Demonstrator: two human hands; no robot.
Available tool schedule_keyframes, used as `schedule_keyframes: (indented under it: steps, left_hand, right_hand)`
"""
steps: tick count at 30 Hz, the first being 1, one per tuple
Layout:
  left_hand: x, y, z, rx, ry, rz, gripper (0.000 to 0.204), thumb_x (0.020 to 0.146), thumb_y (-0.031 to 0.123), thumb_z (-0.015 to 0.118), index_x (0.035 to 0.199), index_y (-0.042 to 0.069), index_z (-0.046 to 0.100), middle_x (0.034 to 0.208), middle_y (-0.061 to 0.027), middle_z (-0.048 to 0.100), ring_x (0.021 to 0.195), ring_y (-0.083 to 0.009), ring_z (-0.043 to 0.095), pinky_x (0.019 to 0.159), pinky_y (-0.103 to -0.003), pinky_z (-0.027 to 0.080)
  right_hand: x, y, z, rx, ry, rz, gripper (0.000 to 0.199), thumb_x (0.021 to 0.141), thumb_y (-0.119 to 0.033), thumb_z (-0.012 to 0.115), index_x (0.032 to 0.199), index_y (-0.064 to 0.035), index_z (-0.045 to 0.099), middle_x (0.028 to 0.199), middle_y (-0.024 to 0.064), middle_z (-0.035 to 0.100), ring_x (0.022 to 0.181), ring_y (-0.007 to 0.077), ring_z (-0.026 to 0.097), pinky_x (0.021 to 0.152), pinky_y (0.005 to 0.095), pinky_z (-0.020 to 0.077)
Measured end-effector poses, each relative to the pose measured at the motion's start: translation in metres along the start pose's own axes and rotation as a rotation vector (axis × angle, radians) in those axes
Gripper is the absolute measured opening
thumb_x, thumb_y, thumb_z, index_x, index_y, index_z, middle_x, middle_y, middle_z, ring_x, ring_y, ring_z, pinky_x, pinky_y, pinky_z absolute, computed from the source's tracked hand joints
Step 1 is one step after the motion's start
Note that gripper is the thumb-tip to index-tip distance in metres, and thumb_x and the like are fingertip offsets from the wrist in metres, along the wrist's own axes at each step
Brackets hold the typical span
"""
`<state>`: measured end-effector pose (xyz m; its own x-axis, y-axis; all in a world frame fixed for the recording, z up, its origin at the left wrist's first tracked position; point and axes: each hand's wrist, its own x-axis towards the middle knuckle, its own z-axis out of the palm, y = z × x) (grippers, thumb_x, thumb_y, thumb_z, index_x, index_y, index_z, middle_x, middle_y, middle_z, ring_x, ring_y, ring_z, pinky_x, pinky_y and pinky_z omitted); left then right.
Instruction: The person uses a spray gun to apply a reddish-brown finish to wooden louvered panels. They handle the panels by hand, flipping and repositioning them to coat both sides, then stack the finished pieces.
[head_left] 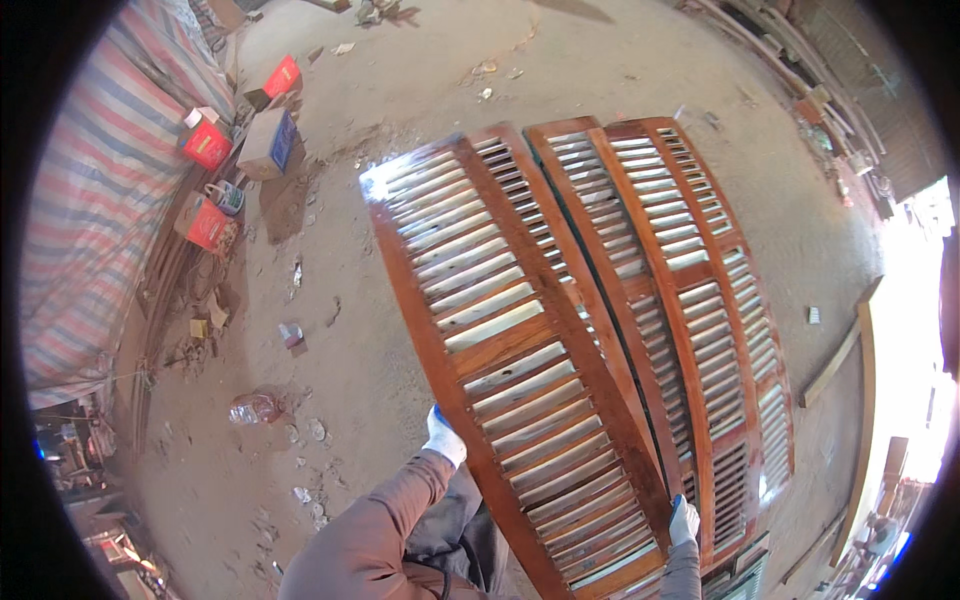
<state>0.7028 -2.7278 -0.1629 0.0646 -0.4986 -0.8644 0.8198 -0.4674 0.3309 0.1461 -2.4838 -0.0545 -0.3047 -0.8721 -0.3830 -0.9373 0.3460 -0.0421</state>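
Head view: left hand [443,436], white-gloved, is closed on the left stile of the glossy red-brown louvered shutter panel [500,350], right hand [684,522] clamped on its right stile at 5 o'clock; the panel runs from centre toward 11 o'clock, over more shutters [700,300] at 2 o'clock. Looks stiff, long, fairly heavy, varnish probably slick, slats likely fragile, so hold the outer stiles, not the slats. Red boxes [205,145] lie at 10 o'clock on the dirt floor [400,100].

Harsh daylight glare at right; fisheye bends the dark rim.
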Motion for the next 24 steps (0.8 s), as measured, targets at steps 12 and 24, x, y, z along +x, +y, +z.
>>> schedule_keyframes:
  steps: [12,24]
  left_hand:
    - [0.097,0.021,0.127,0.085,0.137,-0.08,0.035,0.102,0.047,0.045,0.091,0.018,0.063,0.072,-0.0046,0.063,0.061,-0.0278,0.061,0.052,-0.049,0.047]
    - [0.187,-0.034,0.102,0.102,0.124,-0.036,0.042,0.099,0.061,0.046,0.094,0.023,0.063,0.083,-0.0025,0.066,0.079,-0.0269,0.066,0.071,-0.048,0.054]
  right_hand:
    - [0.116,0.0,0.081,0.174,-0.213,0.303,0.029,0.107,-0.026,0.043,0.125,-0.0133,0.062,0.105,0.0158,0.071,0.1,0.0381,0.067,0.086,0.0554,0.05]
    - [0.138,0.04,0.161,0.333,-0.207,0.459,0.049,0.11,-0.038,0.037,0.125,-0.0042,0.069,0.115,0.0203,0.073,0.098,0.037,0.069,0.085,0.0493,0.0536]
